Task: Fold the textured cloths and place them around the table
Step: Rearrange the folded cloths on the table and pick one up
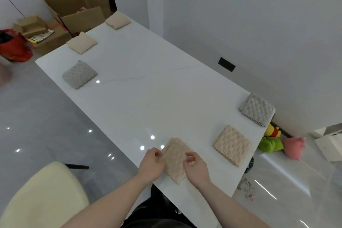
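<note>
A folded beige textured cloth (pixel 175 159) lies at the near edge of the white table (pixel 148 102). My left hand (pixel 150 164) pinches its left edge. My right hand (pixel 196 167) hovers over its right side with fingers curled, and I cannot tell whether it touches the cloth. Other folded cloths lie around the table: a beige one (pixel 232 145) at the near right, a grey one (pixel 256 109) at the right corner, a grey one (pixel 79 74) on the left, and two beige ones (pixel 81 42) (pixel 118 20) at the far left.
A cream chair (pixel 42 196) stands at my near left. Open cardboard boxes (pixel 77 8) and a red bag (pixel 14 46) sit on the floor beyond the table. Plush toys (pixel 277 143) and a white box (pixel 329 144) lie on the floor to the right.
</note>
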Available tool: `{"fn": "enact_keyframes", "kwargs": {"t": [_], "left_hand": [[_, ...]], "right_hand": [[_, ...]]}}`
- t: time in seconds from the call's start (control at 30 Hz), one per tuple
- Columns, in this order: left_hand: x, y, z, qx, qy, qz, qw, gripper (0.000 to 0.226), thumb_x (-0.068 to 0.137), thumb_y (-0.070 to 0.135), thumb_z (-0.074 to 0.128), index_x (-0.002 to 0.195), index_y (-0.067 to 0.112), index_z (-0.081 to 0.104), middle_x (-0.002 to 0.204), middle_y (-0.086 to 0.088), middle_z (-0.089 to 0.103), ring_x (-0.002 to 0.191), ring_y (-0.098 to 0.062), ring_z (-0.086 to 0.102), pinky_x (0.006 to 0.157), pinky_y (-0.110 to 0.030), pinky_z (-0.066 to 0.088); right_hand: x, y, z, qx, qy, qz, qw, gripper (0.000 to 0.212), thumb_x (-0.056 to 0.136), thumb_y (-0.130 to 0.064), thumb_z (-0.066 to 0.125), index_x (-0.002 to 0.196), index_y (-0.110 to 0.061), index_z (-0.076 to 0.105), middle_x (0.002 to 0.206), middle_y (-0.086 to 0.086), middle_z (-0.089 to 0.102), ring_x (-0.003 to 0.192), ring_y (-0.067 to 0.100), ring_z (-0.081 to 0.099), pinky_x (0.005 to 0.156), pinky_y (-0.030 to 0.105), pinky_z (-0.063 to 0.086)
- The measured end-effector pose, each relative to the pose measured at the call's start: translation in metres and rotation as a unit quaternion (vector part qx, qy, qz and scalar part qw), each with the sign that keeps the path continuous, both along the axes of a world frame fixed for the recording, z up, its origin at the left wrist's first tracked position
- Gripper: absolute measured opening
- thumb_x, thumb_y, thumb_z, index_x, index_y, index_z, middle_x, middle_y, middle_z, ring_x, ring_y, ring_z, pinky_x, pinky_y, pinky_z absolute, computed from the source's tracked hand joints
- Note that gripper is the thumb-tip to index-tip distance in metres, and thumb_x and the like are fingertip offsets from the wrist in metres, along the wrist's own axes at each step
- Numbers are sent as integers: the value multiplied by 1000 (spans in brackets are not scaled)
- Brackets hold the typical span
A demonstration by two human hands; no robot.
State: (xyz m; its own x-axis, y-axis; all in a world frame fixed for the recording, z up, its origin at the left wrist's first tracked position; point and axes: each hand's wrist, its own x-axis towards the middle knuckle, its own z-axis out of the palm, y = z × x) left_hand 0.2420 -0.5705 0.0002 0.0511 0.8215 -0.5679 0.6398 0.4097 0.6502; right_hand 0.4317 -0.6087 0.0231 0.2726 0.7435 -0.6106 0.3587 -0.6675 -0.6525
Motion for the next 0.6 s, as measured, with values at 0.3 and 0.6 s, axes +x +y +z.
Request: {"fn": "enact_keyframes", "kwargs": {"t": [0.3, 0.6], "left_hand": [[-3, 7, -20, 99, 109, -204, 968, 21, 88, 19, 51, 108, 26, 55, 104, 11, 57, 90, -13, 57, 76, -33, 53], [-20, 25, -39, 155, 132, -479, 854, 84, 84, 21, 52, 160, 27, 16, 169, -1, 0, 151, -30, 13, 118, -41, 27]], "right_hand": [[-16, -41, -20, -17, -173, 297, 939, 61, 92, -27, 54, 151, -31, 39, 157, -3, 26, 137, 20, 38, 109, 30, 42], [-16, -44, -31, -72, -216, 375, 898, 86, 93, -30, 50, 163, -25, 1, 166, -3, -31, 158, 23, -8, 122, 43, 28]]}}
